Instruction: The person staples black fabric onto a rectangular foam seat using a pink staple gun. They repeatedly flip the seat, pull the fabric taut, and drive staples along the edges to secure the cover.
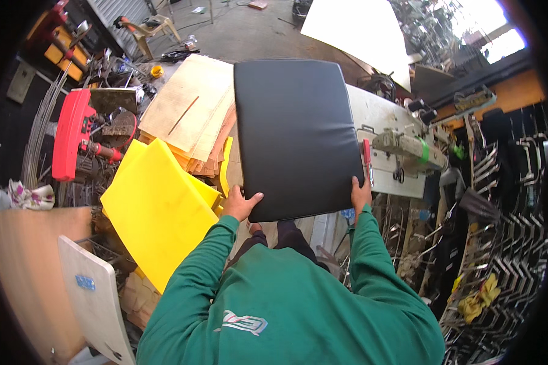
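Note:
A black padded cushion panel (295, 137), rectangular with a seamed edge, is held out in front of my body. My left hand (240, 204) grips its near left corner, thumb on top and the other fingers mostly underneath. At the near right corner my right hand (361, 193) holds the edge, its fingers partly hidden. Small creases run across the cover near its right side. Left of the cushion lie yellow foam sheets (158, 210), and beyond them a stack of thin brown boards (192, 103).
A sewing machine (408, 149) stands on a pale table (402, 185) to the right, with a red-handled tool (367, 159) at its edge. Metal brackets (511, 261) crowd the far right. A red machine (73, 134) stands left. A white panel (359, 30) lies ahead.

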The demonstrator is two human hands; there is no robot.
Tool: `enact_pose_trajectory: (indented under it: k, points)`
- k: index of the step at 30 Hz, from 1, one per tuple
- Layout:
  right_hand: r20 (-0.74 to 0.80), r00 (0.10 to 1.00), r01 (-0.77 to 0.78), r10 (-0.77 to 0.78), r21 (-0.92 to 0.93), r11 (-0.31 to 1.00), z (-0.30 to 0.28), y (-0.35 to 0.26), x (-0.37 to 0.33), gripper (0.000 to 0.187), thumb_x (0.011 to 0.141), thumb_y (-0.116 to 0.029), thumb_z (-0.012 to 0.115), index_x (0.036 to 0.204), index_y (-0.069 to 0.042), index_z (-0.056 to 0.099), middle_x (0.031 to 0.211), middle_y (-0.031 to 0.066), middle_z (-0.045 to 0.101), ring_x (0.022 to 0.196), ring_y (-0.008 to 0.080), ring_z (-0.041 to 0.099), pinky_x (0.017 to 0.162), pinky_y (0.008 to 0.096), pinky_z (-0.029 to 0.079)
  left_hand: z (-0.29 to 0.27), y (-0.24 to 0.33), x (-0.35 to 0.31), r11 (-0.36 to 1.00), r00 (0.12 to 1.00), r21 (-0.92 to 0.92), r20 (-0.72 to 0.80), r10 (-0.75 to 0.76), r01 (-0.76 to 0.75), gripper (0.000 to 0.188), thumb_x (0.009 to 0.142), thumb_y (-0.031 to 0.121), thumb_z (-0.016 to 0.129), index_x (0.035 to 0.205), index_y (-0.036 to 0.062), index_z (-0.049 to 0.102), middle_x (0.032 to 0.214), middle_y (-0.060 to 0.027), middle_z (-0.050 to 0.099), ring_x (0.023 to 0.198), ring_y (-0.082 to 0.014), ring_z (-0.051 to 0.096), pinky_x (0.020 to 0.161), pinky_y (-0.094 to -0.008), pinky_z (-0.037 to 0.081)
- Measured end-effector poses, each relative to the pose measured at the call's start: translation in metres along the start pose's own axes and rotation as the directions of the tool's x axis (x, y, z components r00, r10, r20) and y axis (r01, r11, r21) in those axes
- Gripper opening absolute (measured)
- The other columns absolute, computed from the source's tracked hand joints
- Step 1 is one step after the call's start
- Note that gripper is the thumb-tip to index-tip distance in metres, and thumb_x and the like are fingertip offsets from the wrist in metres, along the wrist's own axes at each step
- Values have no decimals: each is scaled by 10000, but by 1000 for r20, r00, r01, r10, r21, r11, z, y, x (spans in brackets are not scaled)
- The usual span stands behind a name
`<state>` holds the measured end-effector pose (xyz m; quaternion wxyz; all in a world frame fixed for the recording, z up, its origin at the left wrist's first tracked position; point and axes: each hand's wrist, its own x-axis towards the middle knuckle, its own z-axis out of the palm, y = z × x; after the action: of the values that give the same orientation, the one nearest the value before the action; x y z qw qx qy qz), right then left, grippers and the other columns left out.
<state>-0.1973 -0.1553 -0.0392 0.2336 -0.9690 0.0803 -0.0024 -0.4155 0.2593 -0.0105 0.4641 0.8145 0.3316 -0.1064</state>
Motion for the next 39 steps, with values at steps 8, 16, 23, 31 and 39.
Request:
enact_pose_trajectory:
  k: [8, 16, 23, 31, 39]
  points:
    - [-46, 984, -180, 174, -187, 966, 10, -13, -1, 810, 1097, -731, 439, 1492, -38, 583, 1432, 283, 692, 1311, 509, 666, 1097, 608, 517, 10, 32, 123, 944, 963, -252, -217, 159, -213, 1086, 1022, 490, 753, 1728, -100, 176, 1754, -335, 341, 1641, -446, 349, 1353, -451, 291]
    - [-29, 992, -124, 121, -178, 976, 4, -5, -1, 829, 1075, -757, 466, 1501, -60, 605, 1379, 291, 721, 1243, 533, 689, 1049, 613, 541, -22, 83, 227, 972, 959, -193, -272, 78, -134, 1050, 1059, 586, 691, 1749, -36, 202, 1753, -301, 383, 1618, -431, 406, 1333, -456, 336]
    - [32, 983, -178, 181, -86, 980, -3, -10, 1, 846, 1037, -798, 514, 1472, -86, 651, 1284, 279, 771, 1169, 545, 719, 1000, 614, 564, -31, 76, 237, 770, 993, -627, -101, 67, -116, 954, 1049, 424, 798, 1728, -22, 298, 1632, -229, 549, 1454, -328, 582, 1215, -424, 484]
    - [280, 943, -177, 182, -44, 983, -26, -28, 50, 759, 1059, -709, 564, 1439, -67, 701, 1350, 298, 741, 1292, 513, 683, 1107, 563, 523, -39, 72, 270, 647, 1000, -762, -2, 1, -2, 880, 902, 300, 893, 1605, -54, 498, 1469, -241, 664, 1274, -348, 693, 1102, -463, 580]
    - [287, 958, -101, 30, 234, 967, 45, -93, 182, 746, 1045, -699, 607, 1470, -93, 693, 1323, 268, 764, 1278, 479, 701, 1100, 525, 537, -53, 104, 309, 808, 969, -578, -116, -219, 113, 1089, 1010, 811, 616, 1574, -119, 550, 1549, -211, 659, 1438, -322, 614, 1245, -399, 443]
